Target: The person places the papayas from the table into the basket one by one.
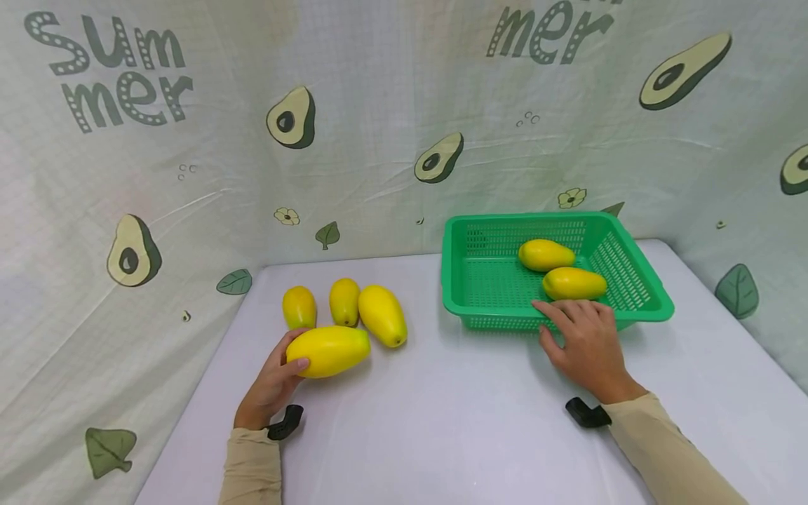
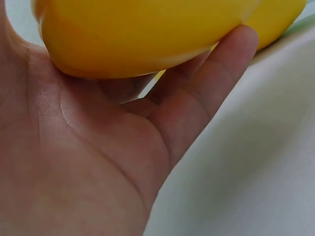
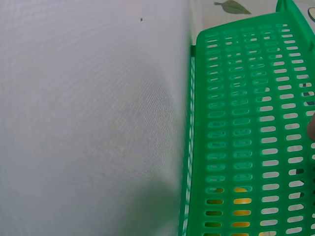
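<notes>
My left hand grips a large yellow papaya by its left end, the thumb on the near side. In the left wrist view the same papaya rests against the palm and fingers. Just behind it, several more yellow fruits lie on the table: a small one, another small one and a larger one. On the right, my right hand holds the near rim of a green plastic basket, its fingers over the edge. Inside, two papayas lie toward the right: one behind the other.
A white cloth-covered table lies under everything. Behind it hangs a pale curtain printed with avocados, leaves and lettering. The basket's slotted wall fills the right of the right wrist view. Each wrist wears a black device.
</notes>
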A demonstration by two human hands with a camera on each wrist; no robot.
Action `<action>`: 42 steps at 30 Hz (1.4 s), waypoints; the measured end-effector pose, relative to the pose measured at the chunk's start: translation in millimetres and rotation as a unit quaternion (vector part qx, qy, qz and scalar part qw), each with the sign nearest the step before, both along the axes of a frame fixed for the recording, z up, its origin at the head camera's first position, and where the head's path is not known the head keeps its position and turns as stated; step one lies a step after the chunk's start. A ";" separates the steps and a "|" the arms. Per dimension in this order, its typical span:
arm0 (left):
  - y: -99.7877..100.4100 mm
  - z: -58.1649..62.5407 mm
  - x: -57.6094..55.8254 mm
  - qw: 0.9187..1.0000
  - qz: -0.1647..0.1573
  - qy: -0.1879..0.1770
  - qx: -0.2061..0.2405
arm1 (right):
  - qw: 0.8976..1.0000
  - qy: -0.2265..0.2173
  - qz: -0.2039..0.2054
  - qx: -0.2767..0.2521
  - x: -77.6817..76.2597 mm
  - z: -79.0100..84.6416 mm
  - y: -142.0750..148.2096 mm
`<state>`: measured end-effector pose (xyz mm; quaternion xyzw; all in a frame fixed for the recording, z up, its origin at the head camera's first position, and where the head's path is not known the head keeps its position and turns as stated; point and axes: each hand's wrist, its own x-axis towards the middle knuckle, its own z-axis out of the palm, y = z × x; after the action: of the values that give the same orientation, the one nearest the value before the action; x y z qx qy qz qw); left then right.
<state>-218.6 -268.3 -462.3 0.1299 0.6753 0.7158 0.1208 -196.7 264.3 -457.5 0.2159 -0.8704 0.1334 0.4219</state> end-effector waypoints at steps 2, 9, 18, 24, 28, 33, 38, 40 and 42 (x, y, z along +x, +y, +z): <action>2.6 0.5 -0.6 1.000 0.004 -0.002 0.003 | 1.000 -0.007 -0.003 0.003 0.8 0.3 0.4; 14.5 9.0 -4.7 1.000 0.025 0.004 -0.011 | 1.000 -0.010 -0.003 0.004 1.5 0.1 1.3; 34.2 24.2 -9.9 0.994 0.097 0.037 0.033 | 1.000 -0.023 -0.003 0.008 -1.1 0.7 1.3; 52.2 33.4 -17.2 0.992 0.114 0.061 0.003 | 1.000 -0.018 -0.007 0.004 1.1 0.4 1.5; 61.2 39.7 -22.3 0.989 0.123 0.070 -0.038 | 1.000 -0.018 -0.008 0.004 2.4 0.7 0.9; 70.0 50.0 -29.4 0.986 0.134 0.068 -0.078 | 1.000 -0.024 -0.009 0.006 3.6 1.9 0.6; 77.0 56.3 -38.3 0.982 0.131 0.078 -0.110 | 1.000 -0.025 -0.009 0.005 4.1 0.1 0.7; 79.4 57.8 -41.4 0.983 0.122 0.082 -0.113 | 1.000 -0.023 -0.009 0.005 3.8 0.0 0.4; 81.5 58.8 -44.0 0.983 0.113 0.084 -0.115 | 1.000 -0.022 -0.007 0.005 3.2 0.6 -0.1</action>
<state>-262.6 -186.7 -403.4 0.0971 0.7715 0.6288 -0.0037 -193.5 264.2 -456.9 0.2088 -0.8817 0.1307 0.4025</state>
